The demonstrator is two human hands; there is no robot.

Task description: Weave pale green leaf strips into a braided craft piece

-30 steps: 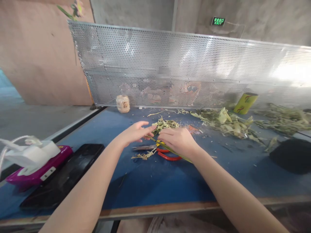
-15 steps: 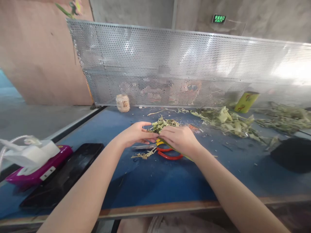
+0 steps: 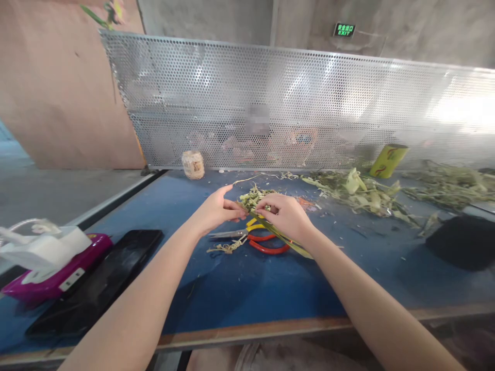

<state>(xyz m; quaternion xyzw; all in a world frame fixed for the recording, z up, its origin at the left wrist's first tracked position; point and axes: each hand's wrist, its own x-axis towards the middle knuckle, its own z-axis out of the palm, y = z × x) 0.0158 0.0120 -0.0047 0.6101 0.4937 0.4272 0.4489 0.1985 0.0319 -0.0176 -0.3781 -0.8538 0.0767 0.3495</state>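
Note:
Both hands meet over the middle of a blue table (image 3: 270, 283). My left hand (image 3: 216, 210) pinches the far end of a long green leaf strip (image 3: 286, 240). My right hand (image 3: 284, 216) grips the same strip a little nearer to me, fingers curled round it; the strip runs out under my right wrist toward the lower right. Under the hands lie scissors (image 3: 251, 239) with red and yellow handles, blades pointing left. A small heap of leaf trimmings (image 3: 253, 196) sits just beyond the fingers.
A perforated metal screen (image 3: 294, 103) closes off the table's far side. A twine spool (image 3: 193, 164) stands at its foot; a yellow-green can (image 3: 388, 161) leans at right. Leaf scraps (image 3: 359, 193) spread right. A black phone (image 3: 100, 281), magenta device (image 3: 50, 273) lie left, a black object (image 3: 462, 242) right.
My hands have drawn closer together and lifted slightly. The left hand's fingers went from spread to pinching the strip's end. The view shifted a little.

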